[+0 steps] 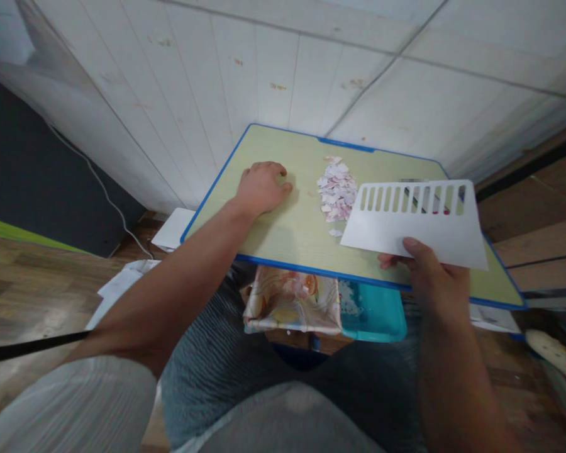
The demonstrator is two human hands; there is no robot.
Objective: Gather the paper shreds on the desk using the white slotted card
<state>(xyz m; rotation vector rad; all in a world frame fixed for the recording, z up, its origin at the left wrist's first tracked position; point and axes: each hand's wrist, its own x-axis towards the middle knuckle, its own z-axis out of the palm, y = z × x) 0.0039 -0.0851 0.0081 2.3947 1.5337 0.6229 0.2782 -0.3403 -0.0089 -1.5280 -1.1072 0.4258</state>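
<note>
My right hand (436, 277) grips the lower edge of a white slotted sheet (387, 229), thumb on top. The sheet is tilted over the right part of a small pale table (287, 236) with a blue rim. A row of long cutouts runs along its far edge, and through them I see pen-like items (435, 204), partly hidden. Left of the sheet lies a heap of torn paper scraps (338, 189), pinkish and white. My left hand (263, 187) rests on the tabletop to the left of the heap, fingers loosely curved, thumb apart, holding nothing.
Below the table's front edge are a patterned, fabric-like bin (292, 302) and a teal plastic tray (377, 311) with white bits inside. A white panelled wall (264, 69) stands behind the table. White papers (174, 229) lie at the left, by a dark cabinet (38, 157).
</note>
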